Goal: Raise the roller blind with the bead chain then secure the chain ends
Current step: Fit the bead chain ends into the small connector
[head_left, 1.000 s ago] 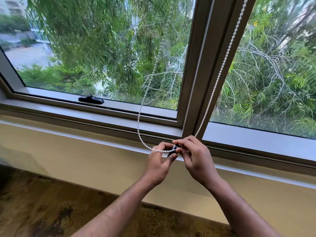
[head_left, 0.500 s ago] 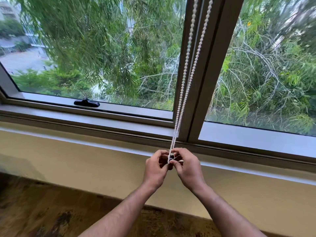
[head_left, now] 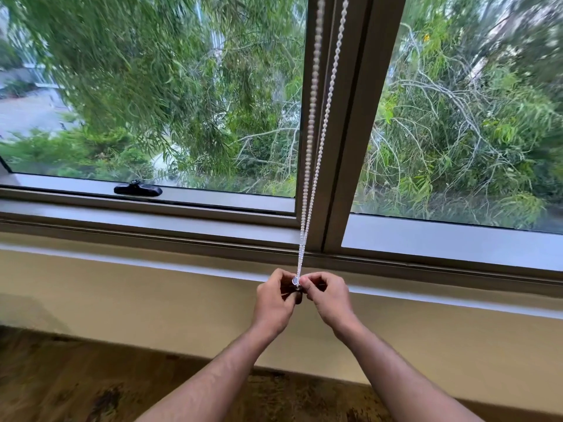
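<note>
Blind nowhere in view so probably raised already, bead chain running taut straight up from fingers of left hand and right hand, both pinched on its bottom loop, securing unfinished.

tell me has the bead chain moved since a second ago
Yes. The bead chain bowed left across the pane; now both strands hang straight along the window mullion.
</note>
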`<state>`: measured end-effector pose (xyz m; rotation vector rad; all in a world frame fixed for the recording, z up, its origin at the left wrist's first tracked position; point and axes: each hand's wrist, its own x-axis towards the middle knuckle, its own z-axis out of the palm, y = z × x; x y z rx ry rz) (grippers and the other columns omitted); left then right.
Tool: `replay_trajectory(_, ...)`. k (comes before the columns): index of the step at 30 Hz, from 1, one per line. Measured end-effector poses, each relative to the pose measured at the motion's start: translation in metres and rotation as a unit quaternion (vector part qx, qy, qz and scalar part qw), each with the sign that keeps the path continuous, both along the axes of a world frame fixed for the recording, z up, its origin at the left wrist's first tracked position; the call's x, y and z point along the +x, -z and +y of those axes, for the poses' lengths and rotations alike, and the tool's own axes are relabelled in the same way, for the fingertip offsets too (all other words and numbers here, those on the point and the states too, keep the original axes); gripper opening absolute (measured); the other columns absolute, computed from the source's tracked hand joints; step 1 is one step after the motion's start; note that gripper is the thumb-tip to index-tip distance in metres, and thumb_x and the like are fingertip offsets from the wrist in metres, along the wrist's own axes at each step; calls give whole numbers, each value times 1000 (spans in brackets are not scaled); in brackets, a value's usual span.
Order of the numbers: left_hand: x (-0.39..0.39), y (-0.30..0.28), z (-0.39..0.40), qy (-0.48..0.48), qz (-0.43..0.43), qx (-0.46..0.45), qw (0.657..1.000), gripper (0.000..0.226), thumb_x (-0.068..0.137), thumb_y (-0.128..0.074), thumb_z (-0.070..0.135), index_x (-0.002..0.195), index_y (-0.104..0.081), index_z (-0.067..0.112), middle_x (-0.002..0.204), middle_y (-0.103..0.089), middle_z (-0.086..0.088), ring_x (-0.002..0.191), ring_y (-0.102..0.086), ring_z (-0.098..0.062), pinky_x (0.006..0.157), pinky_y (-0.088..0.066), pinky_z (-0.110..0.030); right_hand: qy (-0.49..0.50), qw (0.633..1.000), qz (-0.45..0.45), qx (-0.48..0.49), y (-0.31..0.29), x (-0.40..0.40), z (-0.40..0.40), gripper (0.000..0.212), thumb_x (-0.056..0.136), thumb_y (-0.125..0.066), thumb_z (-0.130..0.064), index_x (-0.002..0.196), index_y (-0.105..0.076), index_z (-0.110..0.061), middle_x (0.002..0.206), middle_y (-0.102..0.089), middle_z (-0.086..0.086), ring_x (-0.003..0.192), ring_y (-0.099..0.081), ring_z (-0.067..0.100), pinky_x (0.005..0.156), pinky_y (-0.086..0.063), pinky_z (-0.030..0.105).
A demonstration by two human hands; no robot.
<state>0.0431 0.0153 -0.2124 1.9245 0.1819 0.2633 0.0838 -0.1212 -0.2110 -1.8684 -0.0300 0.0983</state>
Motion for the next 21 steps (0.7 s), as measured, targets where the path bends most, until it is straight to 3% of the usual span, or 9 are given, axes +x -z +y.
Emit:
replay_trajectory(4,7,4,1,-5,17,-21,1000,25,87,-58,-3,100,-68,16,87,-78,-1,82,-75,-14,81,-62,-35,6,999,16,35,7,8,-1,6,91,-76,-19,87,-79,-15,87,-80,4,82,-74,19,82,-61,43)
replay_trajectory(7,15,1,-2,-51,53,-75,994,12,95,-60,16,89,-70,14,82,-77,-7,82,-73,-26,81,-59,-48,4,998,22,53,11,12,-1,7,90,-77,-20,85,-79,-15,87,-81,3,80,-74,16,83,-61,43)
replay_trajectory(10,22,-2,-5,-64,81,-85,991,19,94,-65,28,85,-67,12,80,-77,-9,83,-72,-30,82,-58,-50,3,998,23,54,15,16,-1,7,89,-78,-24,86,-79,-17,87,-81,1,86,-76,19,84,-62,43)
replay_trajectory(17,34,-6,-11,-60,100,-120,986,13,93,-67,21,87,-68,10,83,-77,-10,86,-74,-31,86,-59,-49,18,997,27,73,19,22,-4,8,90,-78,-25,89,-79,-17,89,-81,3,89,-75,23,88,-62,48)
replay_trajectory(21,39,-6,-13,-56,105,-139,983,13,93,-66,20,88,-67,8,85,-77,-14,85,-75,-33,89,-58,-52,21,996,27,79,18,26,-5,7,90,-77,-24,87,-78,-17,87,-81,1,88,-75,20,86,-62,44)
